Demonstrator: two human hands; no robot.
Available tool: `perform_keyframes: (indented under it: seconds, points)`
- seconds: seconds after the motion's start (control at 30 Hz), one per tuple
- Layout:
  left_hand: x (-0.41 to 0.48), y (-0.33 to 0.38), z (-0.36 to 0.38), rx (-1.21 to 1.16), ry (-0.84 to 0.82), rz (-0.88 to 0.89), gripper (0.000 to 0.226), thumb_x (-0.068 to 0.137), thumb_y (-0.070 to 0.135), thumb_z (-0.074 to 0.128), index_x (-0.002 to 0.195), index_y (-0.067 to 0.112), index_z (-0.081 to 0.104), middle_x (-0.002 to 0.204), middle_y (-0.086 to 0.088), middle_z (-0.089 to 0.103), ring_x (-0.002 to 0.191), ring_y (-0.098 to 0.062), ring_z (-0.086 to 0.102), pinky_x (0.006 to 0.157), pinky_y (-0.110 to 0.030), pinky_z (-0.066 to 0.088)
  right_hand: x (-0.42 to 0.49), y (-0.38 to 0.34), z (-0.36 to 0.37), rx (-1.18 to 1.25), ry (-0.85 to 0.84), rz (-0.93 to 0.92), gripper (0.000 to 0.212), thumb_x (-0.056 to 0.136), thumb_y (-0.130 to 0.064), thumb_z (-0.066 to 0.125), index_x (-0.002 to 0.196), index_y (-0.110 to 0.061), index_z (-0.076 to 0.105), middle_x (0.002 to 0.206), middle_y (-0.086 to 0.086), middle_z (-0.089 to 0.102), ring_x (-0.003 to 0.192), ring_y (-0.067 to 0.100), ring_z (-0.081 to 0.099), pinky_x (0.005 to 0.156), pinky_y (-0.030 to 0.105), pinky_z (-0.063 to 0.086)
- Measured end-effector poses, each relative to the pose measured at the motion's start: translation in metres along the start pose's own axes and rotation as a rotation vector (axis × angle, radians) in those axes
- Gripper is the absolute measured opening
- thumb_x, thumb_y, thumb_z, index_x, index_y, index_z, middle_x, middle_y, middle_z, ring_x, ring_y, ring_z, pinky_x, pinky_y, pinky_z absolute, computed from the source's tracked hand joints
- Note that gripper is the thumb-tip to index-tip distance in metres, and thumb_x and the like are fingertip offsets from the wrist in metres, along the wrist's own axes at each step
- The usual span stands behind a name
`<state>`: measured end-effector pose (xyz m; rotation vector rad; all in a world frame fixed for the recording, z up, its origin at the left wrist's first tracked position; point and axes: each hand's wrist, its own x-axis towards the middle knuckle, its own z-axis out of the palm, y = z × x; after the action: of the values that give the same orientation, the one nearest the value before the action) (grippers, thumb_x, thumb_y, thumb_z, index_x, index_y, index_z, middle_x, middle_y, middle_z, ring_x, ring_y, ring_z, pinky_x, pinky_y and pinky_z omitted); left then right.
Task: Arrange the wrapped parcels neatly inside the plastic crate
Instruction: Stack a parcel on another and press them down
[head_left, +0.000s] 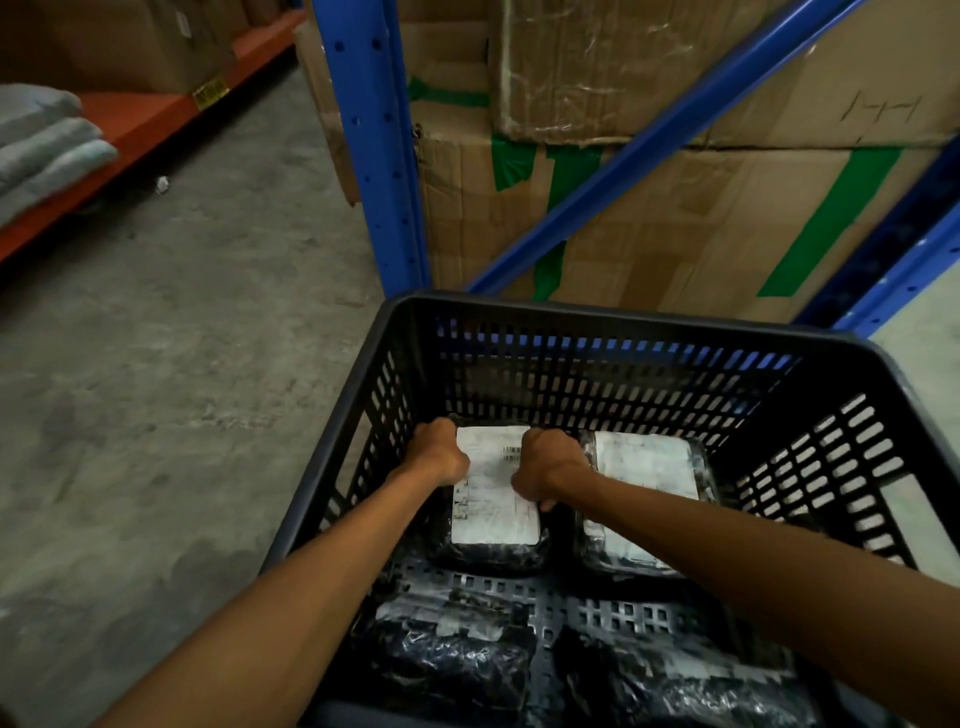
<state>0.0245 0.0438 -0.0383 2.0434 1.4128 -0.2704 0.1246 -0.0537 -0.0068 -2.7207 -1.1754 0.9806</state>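
Note:
A black slotted plastic crate (613, 317) stands on the floor in front of me. A black-wrapped parcel with a white label (493, 514) lies at its far left. My left hand (439, 452) grips that parcel's left edge and my right hand (550, 467) grips its right edge, both with fingers curled. A second labelled parcel (644, 467) lies beside it at the far right, partly hidden by my right forearm. Two more black-wrapped parcels, one at the near left (447, 660) and one at the near right (675, 680), lie close to me.
A blue steel rack upright (374, 156) and its diagonal brace (649, 140) stand just behind the crate, with taped cardboard boxes (675, 223) stacked behind them. An orange shelf (124, 130) with folded grey cloth (41, 140) runs along the left. Bare concrete floor (182, 364) lies between.

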Motion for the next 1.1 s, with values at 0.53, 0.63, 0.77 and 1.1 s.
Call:
perform_keyframes:
  seconds: [0.53, 0.63, 0.77, 1.1]
  points:
    - [-0.030, 0.032, -0.020, 0.120, 0.041, 0.262, 0.038, 0.088, 0.015, 0.056, 0.125, 0.012, 0.062, 0.130, -0.011, 0.061, 0.114, -0.030, 0.061, 0.094, -0.040, 0.054, -0.045, 0.016, -0.049, -0.556, -0.060, -0.330, 0.035, 0.090, -0.018, 0.056, 0.121, -0.003, 0.061, 0.126, 0.013, 0.064, 0.113, 0.032, 0.063, 0.090, 0.033, 0.052]
    - [-0.050, 0.059, -0.024, 0.235, -0.052, 0.461, 0.045, 0.089, 0.019, 0.060, 0.134, 0.013, 0.061, 0.138, -0.011, 0.059, 0.125, -0.031, 0.057, 0.104, -0.041, 0.049, -0.067, 0.056, -0.076, -0.653, 0.088, -0.396, 0.042, 0.086, -0.025, 0.061, 0.125, -0.010, 0.060, 0.124, 0.012, 0.065, 0.111, 0.031, 0.064, 0.092, 0.040, 0.056]
    - [-0.078, 0.088, -0.003, 0.481, -0.228, 0.654, 0.068, 0.087, 0.027, 0.065, 0.149, 0.013, 0.042, 0.150, -0.015, 0.047, 0.133, -0.033, 0.050, 0.109, -0.043, 0.044, -0.088, 0.118, -0.082, -0.787, 0.056, -0.359, 0.072, 0.087, -0.041, 0.062, 0.145, -0.005, 0.040, 0.143, 0.017, 0.052, 0.127, 0.034, 0.054, 0.100, 0.044, 0.051]
    - [-0.099, 0.095, 0.062, 0.839, -0.302, 0.548, 0.122, 0.086, 0.036, 0.072, 0.152, -0.004, -0.023, 0.159, -0.022, -0.031, 0.151, -0.039, -0.021, 0.125, -0.047, 0.003, -0.077, 0.157, -0.007, -0.740, 0.081, -0.313, 0.100, 0.094, -0.032, 0.057, 0.152, 0.007, -0.015, 0.161, 0.029, -0.015, 0.152, 0.043, -0.005, 0.119, 0.052, 0.026]
